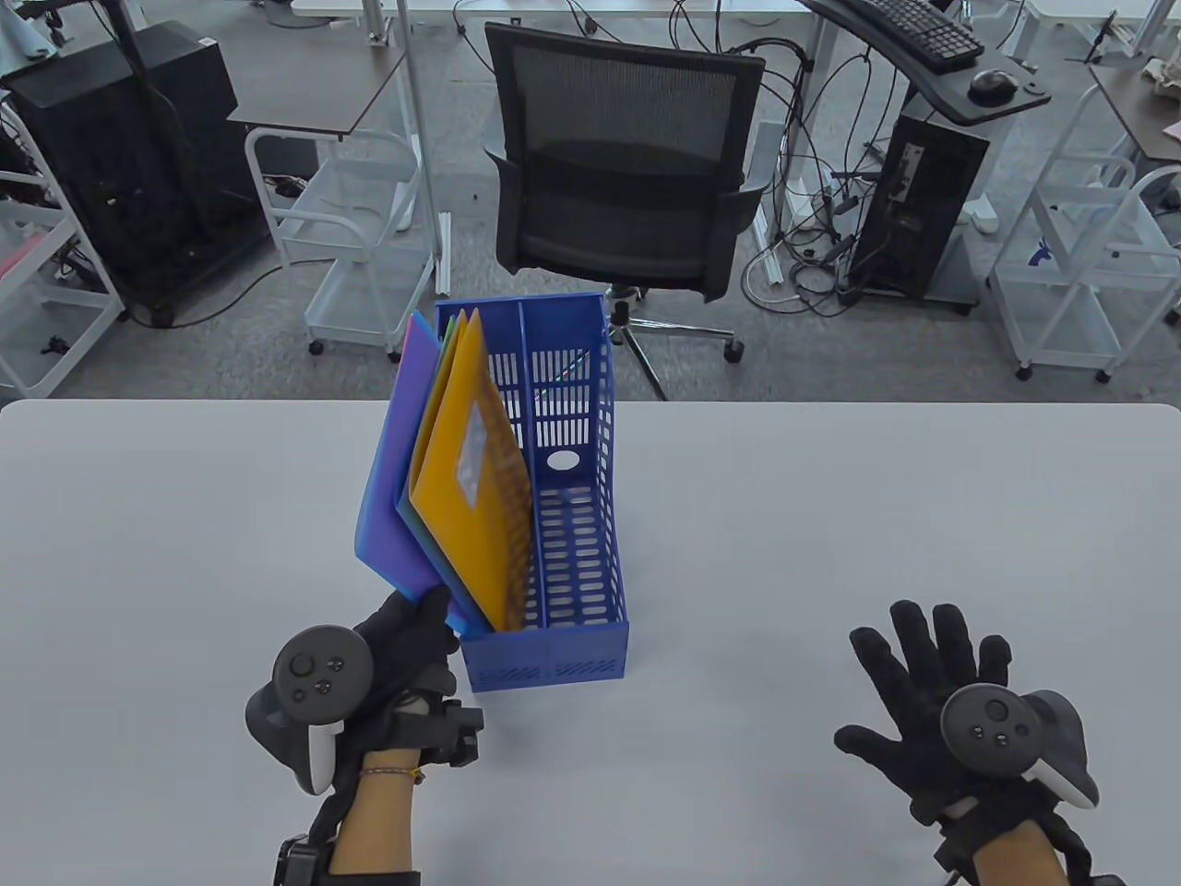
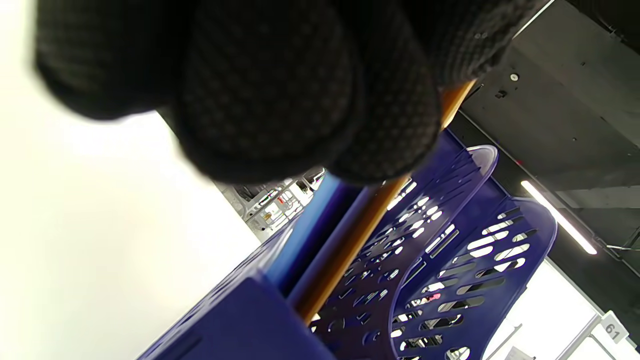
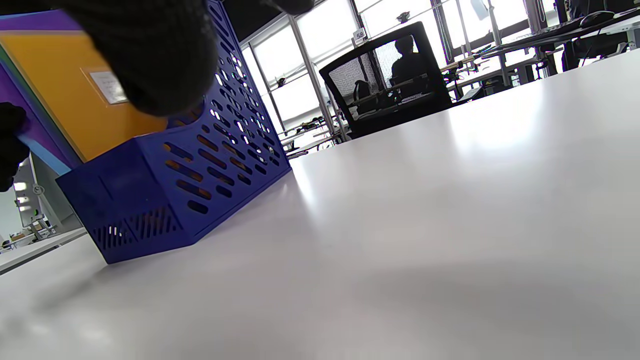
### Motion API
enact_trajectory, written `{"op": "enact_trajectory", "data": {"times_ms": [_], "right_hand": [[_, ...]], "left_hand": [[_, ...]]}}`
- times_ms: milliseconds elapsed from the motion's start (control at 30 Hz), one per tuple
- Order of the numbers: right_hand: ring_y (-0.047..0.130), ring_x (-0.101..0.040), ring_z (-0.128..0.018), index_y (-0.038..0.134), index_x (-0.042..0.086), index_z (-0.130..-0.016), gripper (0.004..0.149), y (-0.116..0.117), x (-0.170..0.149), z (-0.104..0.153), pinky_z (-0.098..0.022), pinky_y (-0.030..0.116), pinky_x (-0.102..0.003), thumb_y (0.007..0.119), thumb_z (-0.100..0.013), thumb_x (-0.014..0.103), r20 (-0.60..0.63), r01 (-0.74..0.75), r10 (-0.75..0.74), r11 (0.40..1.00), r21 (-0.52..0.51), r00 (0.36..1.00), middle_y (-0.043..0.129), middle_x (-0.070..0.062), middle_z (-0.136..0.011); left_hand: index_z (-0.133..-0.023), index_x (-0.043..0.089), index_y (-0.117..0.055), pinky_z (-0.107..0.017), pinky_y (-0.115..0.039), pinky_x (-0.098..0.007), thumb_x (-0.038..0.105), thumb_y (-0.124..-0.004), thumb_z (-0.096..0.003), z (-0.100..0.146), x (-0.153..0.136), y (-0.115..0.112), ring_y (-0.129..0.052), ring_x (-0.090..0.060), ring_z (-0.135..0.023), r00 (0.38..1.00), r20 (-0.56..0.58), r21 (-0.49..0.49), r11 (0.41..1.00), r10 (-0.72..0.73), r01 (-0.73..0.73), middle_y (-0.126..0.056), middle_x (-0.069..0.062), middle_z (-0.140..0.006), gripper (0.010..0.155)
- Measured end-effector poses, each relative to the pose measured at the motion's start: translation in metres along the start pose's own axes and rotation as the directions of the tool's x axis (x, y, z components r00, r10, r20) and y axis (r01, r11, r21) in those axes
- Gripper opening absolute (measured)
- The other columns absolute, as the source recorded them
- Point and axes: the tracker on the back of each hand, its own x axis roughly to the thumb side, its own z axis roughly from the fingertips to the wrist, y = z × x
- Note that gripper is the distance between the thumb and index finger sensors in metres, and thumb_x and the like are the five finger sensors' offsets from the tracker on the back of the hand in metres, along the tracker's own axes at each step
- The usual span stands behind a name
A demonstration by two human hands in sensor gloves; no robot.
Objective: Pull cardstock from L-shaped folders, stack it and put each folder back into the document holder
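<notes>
A blue perforated document holder (image 1: 577, 554) stands near the middle of the white table (image 1: 830, 517). Its left compartment holds several folders that lean left: an orange folder (image 1: 466, 503) with a white label in front, a green one behind it, and a purple folder (image 1: 399, 480) outermost. My left hand (image 1: 411, 637) pinches the purple folder's lower corner beside the holder's front left corner. My right hand (image 1: 923, 678) lies flat and spread on the table to the right, holding nothing. The orange folder (image 3: 65, 100) and the holder (image 3: 190, 165) also show in the right wrist view.
A black mesh office chair (image 1: 623, 166) stands just behind the table's far edge. White wire carts (image 1: 360, 240) and desks with computers fill the floor beyond. Bare tabletop spreads between the holder and my right hand.
</notes>
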Motion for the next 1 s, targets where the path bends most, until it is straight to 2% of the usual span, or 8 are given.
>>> {"op": "enact_trajectory", "data": {"times_ms": [567,1000], "right_hand": [[-0.004,-0.045,-0.1,0.032,0.027,-0.109,0.088,0.001,0.0,0.0,-0.059,-0.005,-0.073,0.082,-0.044,0.061,0.0,-0.007,0.007,1.0,-0.002,1.0,0.008,-0.017,-0.119],[-0.004,-0.045,-0.1,0.032,0.027,-0.109,0.088,0.002,0.0,0.0,-0.059,-0.005,-0.073,0.081,-0.044,0.061,0.001,-0.008,0.008,1.0,-0.002,1.0,0.008,-0.017,-0.119]], "left_hand": [[-0.081,0.02,-0.094,-0.027,-0.099,-0.04,0.047,-0.085,-0.0486,0.007,-0.001,0.033,-0.116,-0.014,-0.027,0.99,0.106,0.077,0.992,0.094,-0.102,-0.113,0.002,-0.043,0.043],[-0.081,0.021,-0.093,-0.028,-0.099,-0.039,0.048,-0.085,-0.0495,0.015,0.001,0.058,-0.116,-0.013,-0.027,0.972,0.184,0.189,0.965,0.145,-0.18,-0.112,0.003,-0.044,0.042]]}}
